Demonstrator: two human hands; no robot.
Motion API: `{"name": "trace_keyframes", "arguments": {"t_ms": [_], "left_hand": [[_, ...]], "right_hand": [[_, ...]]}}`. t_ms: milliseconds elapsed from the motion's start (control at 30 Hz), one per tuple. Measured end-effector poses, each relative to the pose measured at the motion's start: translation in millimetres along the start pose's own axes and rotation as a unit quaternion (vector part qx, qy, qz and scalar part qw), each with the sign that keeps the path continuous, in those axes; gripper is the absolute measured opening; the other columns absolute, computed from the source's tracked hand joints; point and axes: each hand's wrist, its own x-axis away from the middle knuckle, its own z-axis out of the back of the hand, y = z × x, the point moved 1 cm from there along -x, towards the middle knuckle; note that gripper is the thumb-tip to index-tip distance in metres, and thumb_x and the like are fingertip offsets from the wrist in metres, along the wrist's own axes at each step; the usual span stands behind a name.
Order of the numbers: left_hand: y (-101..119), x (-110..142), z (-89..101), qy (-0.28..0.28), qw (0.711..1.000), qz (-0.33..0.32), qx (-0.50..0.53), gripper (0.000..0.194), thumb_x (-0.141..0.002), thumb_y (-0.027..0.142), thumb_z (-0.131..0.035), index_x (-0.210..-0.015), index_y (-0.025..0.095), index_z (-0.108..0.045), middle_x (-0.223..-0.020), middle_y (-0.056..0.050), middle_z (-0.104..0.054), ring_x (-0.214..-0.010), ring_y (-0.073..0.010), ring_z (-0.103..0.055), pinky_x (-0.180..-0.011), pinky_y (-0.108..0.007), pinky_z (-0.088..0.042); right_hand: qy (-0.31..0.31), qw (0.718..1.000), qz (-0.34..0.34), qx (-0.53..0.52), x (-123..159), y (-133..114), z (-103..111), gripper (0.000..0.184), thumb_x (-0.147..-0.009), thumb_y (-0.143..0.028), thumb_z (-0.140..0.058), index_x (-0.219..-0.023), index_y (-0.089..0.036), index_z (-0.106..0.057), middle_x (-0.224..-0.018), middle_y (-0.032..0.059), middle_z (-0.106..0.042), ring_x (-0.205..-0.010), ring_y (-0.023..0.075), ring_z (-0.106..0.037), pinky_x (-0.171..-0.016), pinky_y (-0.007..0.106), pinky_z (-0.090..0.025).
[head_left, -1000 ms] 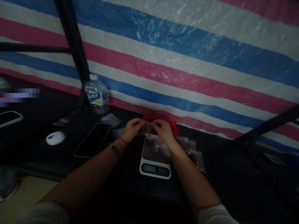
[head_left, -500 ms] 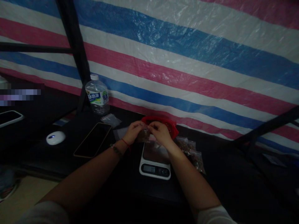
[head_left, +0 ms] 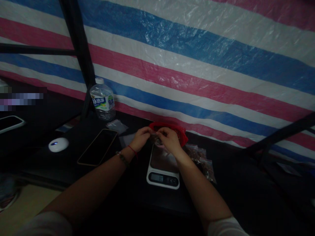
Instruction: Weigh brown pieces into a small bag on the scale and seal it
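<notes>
Between my two hands is a small clear zip bag (head_left: 156,140) with brownish contents, held up by its top edge. My left hand (head_left: 140,138) pinches the bag's left end, and my right hand (head_left: 169,139) pinches it farther right. Just below them lies a white kitchen scale (head_left: 163,164) with a lit display; its digits are too dim to read. Behind my hands stands a red basket (head_left: 183,133), partly hidden by them, with small brownish pieces inside. Several filled zip bags (head_left: 208,168) lie to the right of the scale, beside my right forearm.
A phone (head_left: 98,147), a white rounded device (head_left: 58,144) and flat clear bags (head_left: 117,126) lie to the left. A large plastic bottle (head_left: 103,101) stands at the back by a dark metal post (head_left: 78,42). Striped sheeting (head_left: 172,65) hangs behind the table.
The bag between my fingers has tilted and shifted slightly, its lower part swinging rightward and up. Both hands stay almost in place, still pinching it.
</notes>
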Motion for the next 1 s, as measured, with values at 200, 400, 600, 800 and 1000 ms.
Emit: {"name": "trace_keyframes", "arguments": {"t_ms": [200,400,600,800,1000], "left_hand": [[-0.4,-0.1,3.0,0.035,0.999,-0.012,-0.015,0.017,-0.065,0.033,-0.068,-0.069,0.016,-0.064,-0.068,0.000,-0.063,-0.067,-0.0146,-0.058,-0.064,-0.025,-0.046],[3.0,2.8,0.3,0.021,0.999,0.011,0.032,0.033,-0.066,0.045,-0.075,-0.080,0.016,-0.068,-0.074,-0.002,-0.069,-0.066,-0.0156,-0.062,-0.063,-0.027,-0.051],[2.2,2.3,-0.1,0.024,1.000,-0.001,0.019,0.036,-0.063,0.047,-0.078,-0.078,0.015,-0.067,-0.072,-0.002,-0.068,-0.063,-0.0141,-0.061,-0.062,-0.026,-0.050],[1.5,-0.4,2.5,0.028,0.998,-0.033,-0.038,0.030,-0.066,0.044,-0.075,-0.070,0.016,-0.066,-0.066,0.000,-0.065,-0.060,-0.0129,-0.059,-0.061,-0.025,-0.048],[8.8,2.5,2.0,-0.001,0.985,-0.090,-0.147,0.023,-0.074,0.039,-0.068,-0.077,0.017,-0.070,-0.077,-0.004,-0.070,-0.071,-0.0171,-0.063,-0.068,-0.028,-0.050]], "right_hand": [[0.040,0.999,-0.013,-0.023,-3.0,5.4,3.3,0.019,-0.080,-0.034,-0.056,-0.075,-0.019,-0.066,-0.072,0.0016,-0.066,-0.068,0.0161,-0.060,-0.064,0.026,-0.044],[-0.005,0.999,-0.022,-0.049,-3.8,7.8,1.8,0.018,-0.075,-0.033,-0.062,-0.078,-0.017,-0.069,-0.073,0.0020,-0.069,-0.067,0.0157,-0.061,-0.062,0.025,-0.045],[0.005,0.998,-0.025,-0.055,-4.3,7.9,0.9,0.015,-0.073,-0.030,-0.065,-0.072,-0.017,-0.070,-0.070,0.0033,-0.069,-0.064,0.0163,-0.061,-0.059,0.025,-0.045],[0.012,1.000,-0.007,-0.015,-2.8,7.7,0.8,0.014,-0.075,-0.030,-0.065,-0.074,-0.018,-0.071,-0.074,0.0036,-0.070,-0.067,0.0170,-0.063,-0.062,0.026,-0.046],[0.020,0.998,0.057,0.011,-2.5,6.9,-1.5,0.011,-0.078,-0.023,-0.062,-0.076,-0.019,-0.072,-0.081,0.0048,-0.071,-0.078,0.0185,-0.064,-0.074,0.029,-0.048]]}}
